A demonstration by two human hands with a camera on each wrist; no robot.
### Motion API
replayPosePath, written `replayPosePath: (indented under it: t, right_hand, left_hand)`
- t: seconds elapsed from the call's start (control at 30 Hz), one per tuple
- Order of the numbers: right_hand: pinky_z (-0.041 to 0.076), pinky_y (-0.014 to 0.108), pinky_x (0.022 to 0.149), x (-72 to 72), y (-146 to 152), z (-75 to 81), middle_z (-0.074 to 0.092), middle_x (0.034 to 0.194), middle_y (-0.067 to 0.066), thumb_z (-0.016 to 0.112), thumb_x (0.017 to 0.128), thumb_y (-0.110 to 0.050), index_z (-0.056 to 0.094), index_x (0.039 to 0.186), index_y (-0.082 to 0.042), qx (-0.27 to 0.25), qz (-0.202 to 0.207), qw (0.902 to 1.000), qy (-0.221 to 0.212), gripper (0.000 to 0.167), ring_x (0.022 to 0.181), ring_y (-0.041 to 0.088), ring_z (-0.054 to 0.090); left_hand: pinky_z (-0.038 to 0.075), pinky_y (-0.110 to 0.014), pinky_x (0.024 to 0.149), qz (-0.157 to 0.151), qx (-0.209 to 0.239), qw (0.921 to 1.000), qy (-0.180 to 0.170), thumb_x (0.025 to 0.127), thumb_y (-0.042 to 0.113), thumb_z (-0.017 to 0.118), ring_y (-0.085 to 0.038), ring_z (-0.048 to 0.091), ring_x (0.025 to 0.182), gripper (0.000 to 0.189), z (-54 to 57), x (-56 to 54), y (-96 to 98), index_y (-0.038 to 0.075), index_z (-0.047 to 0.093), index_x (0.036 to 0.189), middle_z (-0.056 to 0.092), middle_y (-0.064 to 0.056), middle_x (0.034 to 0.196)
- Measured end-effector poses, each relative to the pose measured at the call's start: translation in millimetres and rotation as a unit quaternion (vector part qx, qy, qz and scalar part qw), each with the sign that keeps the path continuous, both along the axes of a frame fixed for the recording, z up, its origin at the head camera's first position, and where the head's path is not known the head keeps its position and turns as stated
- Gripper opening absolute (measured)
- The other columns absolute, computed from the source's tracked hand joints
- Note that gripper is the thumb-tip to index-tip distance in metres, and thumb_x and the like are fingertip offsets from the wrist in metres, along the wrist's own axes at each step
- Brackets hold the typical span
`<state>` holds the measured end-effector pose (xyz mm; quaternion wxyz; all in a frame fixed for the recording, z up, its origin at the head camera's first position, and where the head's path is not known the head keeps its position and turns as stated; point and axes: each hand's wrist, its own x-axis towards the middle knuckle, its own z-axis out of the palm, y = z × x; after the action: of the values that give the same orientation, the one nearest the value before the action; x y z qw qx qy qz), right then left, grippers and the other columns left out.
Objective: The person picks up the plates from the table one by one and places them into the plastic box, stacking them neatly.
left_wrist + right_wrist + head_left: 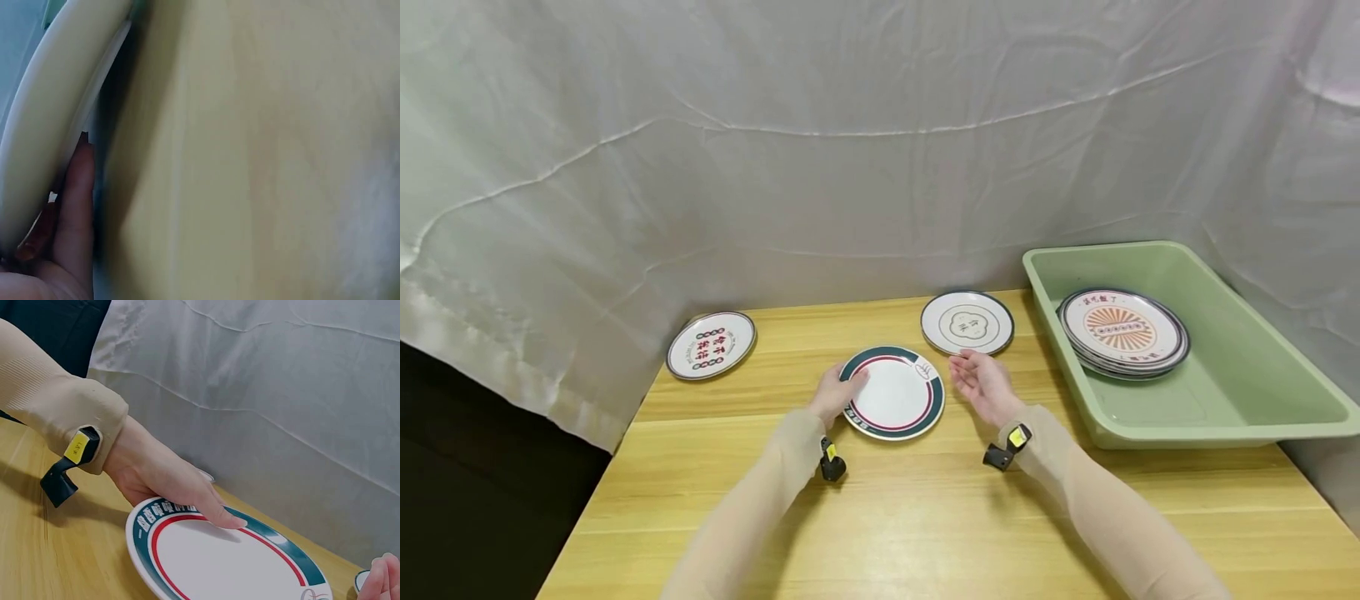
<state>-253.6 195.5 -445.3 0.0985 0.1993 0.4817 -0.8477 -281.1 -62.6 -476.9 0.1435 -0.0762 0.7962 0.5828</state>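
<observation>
A white plate [892, 395] with a dark green rim and a red ring is held over the table by my left hand [838, 393]. The thumb lies on top of its left edge, and in the left wrist view the fingers [75, 212] reach beneath the plate's pale underside [56, 106]. My right hand [985, 387] is just right of this plate, apart from it, with fingers loosely bent and nothing held. Behind the right hand, a white plate with a thin dark rim and brown characters [967, 321] lies on the table.
A green plastic tub [1217, 417] stands at the right, with several stacked plates [1122, 329] inside on its left. At the table's far left lies a plate with red and green characters [711, 345]. A grey cloth [850, 192] hangs behind the wooden table [910, 533].
</observation>
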Motion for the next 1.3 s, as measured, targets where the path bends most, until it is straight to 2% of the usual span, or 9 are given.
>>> replayPosePath:
  t: [0.17,0.3,0.43,0.57,0.83,0.93,1.03,1.13,1.3]
  right_hand:
    - [0.045,0.024,0.111,0.6,7,1.2,0.054,0.128,0.008,0.035,0.099,0.000,0.027,0.155,-0.002,-0.002,0.005,1.0000,0.003,0.057,0.102,0.011,0.058]
    - [0.047,0.022,0.106,0.3,12,2.2,0.054,0.129,0.008,0.033,0.099,0.000,0.026,0.155,-0.003,-0.003,0.006,1.0000,0.004,0.057,0.102,0.011,0.057]
    - [0.046,0.023,0.109,0.0,15,1.2,0.055,0.124,0.006,0.035,0.102,-0.003,0.027,0.155,-0.004,-0.004,0.004,1.0000,-0.001,0.054,0.110,0.013,0.057]
    - [0.046,0.024,0.110,0.7,18,-1.6,0.055,0.128,0.008,0.035,0.102,-0.003,0.026,0.156,-0.002,-0.001,0.011,0.9999,0.004,0.055,0.115,0.015,0.055]
    - [0.048,0.023,0.108,0.1,25,-2.1,0.058,0.119,0.004,0.035,0.102,-0.005,0.028,0.154,-0.003,0.012,0.013,0.9998,0.007,0.052,0.096,0.009,0.061]
    - [0.049,0.022,0.107,0.0,26,-1.0,0.060,0.115,0.003,0.035,0.102,-0.005,0.027,0.154,-0.002,0.021,0.019,0.9995,0.013,0.052,0.094,0.008,0.062]
    - [0.050,0.023,0.105,-0.3,26,-0.5,0.061,0.109,0.002,0.035,0.102,-0.004,0.028,0.153,0.000,0.032,0.024,0.9989,0.022,0.051,0.092,0.007,0.063]
    - [0.052,0.023,0.102,-0.7,25,-0.2,0.061,0.105,0.001,0.034,0.101,-0.003,0.028,0.152,0.002,0.046,0.030,0.9981,0.029,0.052,0.095,0.009,0.063]
    - [0.054,0.019,0.095,-1.5,23,0.1,0.059,0.116,0.007,0.033,0.101,-0.003,0.026,0.154,0.002,0.061,0.042,0.9967,0.032,0.053,0.096,0.009,0.063]
  left_hand:
    - [0.057,-0.024,0.088,0.004,0.005,1.0000,0.007,0.102,0.033,0.059,-0.013,0.065,0.098,0.057,-1.1,2.0,2.3,0.005,0.044,0.150,0.062,-0.016,0.134]
    - [0.057,-0.022,0.085,0.003,0.012,0.9999,0.004,0.101,0.030,0.061,-0.013,0.065,0.097,0.055,-1.4,3.2,2.9,0.006,0.046,0.149,0.063,-0.015,0.132]
    - [0.057,-0.024,0.089,0.002,0.012,0.9999,0.000,0.102,0.030,0.061,-0.013,0.065,0.101,0.053,-2.0,4.4,3.6,0.008,0.048,0.148,0.065,-0.013,0.131]
    - [0.054,-0.028,0.095,0.001,0.015,0.9999,0.000,0.102,0.032,0.060,-0.015,0.064,0.106,0.052,-0.3,5.3,4.2,0.009,0.049,0.147,0.065,-0.012,0.131]
    - [0.046,-0.039,0.114,0.009,0.052,0.9986,0.000,0.100,0.034,0.062,-0.021,0.060,0.122,0.057,9.4,6.4,5.0,0.010,0.046,0.149,0.060,-0.014,0.140]
    - [0.045,-0.038,0.115,0.014,0.050,0.9986,-0.004,0.100,0.036,0.061,-0.021,0.059,0.124,0.059,14.0,8.3,5.1,0.011,0.044,0.151,0.059,-0.012,0.142]
    - [0.051,-0.033,0.106,0.019,0.048,0.9986,-0.007,0.101,0.038,0.060,-0.018,0.063,0.114,0.059,18.8,10.3,5.5,0.011,0.044,0.151,0.062,-0.012,0.136]
    - [0.054,-0.024,0.091,0.025,0.050,0.9984,-0.009,0.100,0.040,0.060,-0.013,0.065,0.099,0.059,23.0,11.8,6.6,0.011,0.045,0.150,0.066,-0.010,0.125]
    - [0.056,-0.017,0.072,0.034,0.064,0.9974,0.001,0.100,0.037,0.061,-0.009,0.066,0.083,0.056,27.5,12.9,9.0,0.010,0.049,0.148,0.069,-0.010,0.112]
